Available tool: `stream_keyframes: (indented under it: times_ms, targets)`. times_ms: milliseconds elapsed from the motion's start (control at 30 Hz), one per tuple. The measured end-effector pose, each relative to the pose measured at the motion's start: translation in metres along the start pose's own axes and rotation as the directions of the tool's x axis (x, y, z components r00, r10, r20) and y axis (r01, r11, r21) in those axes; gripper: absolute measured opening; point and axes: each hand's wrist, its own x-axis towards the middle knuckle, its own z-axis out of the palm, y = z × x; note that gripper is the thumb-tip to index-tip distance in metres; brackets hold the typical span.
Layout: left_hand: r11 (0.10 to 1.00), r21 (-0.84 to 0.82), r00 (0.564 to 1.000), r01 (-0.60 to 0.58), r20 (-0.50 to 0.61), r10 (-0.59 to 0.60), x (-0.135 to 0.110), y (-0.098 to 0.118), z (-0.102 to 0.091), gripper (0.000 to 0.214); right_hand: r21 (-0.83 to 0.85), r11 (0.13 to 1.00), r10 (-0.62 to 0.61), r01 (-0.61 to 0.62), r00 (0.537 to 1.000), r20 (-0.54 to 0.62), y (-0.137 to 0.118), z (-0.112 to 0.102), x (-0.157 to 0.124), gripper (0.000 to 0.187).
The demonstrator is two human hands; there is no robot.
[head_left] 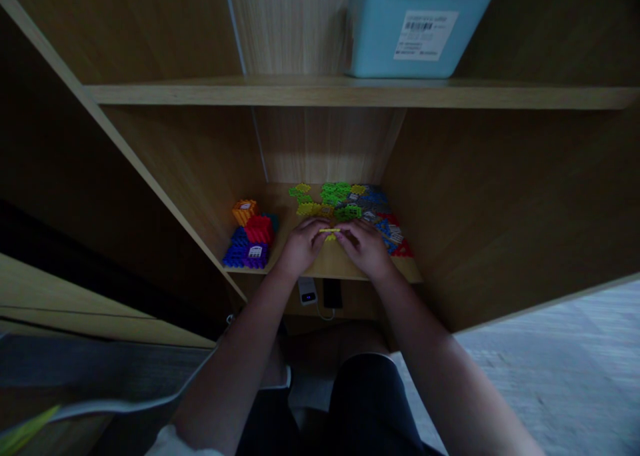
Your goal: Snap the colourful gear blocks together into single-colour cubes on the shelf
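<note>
My left hand (303,245) and my right hand (365,245) meet over a wooden shelf (330,264), both pinching the same small yellow plastic piece (330,231) between their fingertips. Just behind my hands lies a loose heap of flat building tiles (350,203) in green, yellow, blue and red. To the left of my left hand stands a stacked block build (249,239) of orange, red, blue and purple pieces.
The shelf sits inside a wooden cabinet with side walls close on both sides. A light blue plastic bin (410,29) with a white label stands on the shelf above. A small white device (307,291) and a dark object lie below the shelf edge.
</note>
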Motion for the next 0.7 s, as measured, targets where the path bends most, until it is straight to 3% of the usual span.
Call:
stream_keyframes:
  times_ms: [400, 567, 700]
  targets:
    - [0.999, -0.003, 0.999, 0.033, -0.009, -0.033, -0.0006, 0.0025, -0.0019, 0.016, 0.018, 1.000, -0.025, 0.025, 1.000, 0.000, -0.0027, -0.0035, 0.0008, 0.012]
    - [0.993, 0.026, 0.992, 0.114, -0.065, -0.112, -0.0034, 0.0039, -0.0022, 0.016, 0.047, 0.998, 0.046, -0.045, 0.999, -0.018, -0.0006, -0.0012, -0.0014, 0.011]
    - [0.993, 0.077, 0.993, 0.093, -0.082, -0.086, -0.0034, 0.0054, -0.0033, 0.006, 0.042, 0.994, 0.103, -0.104, 0.994, 0.028, 0.0050, 0.0051, -0.0020, 0.013]
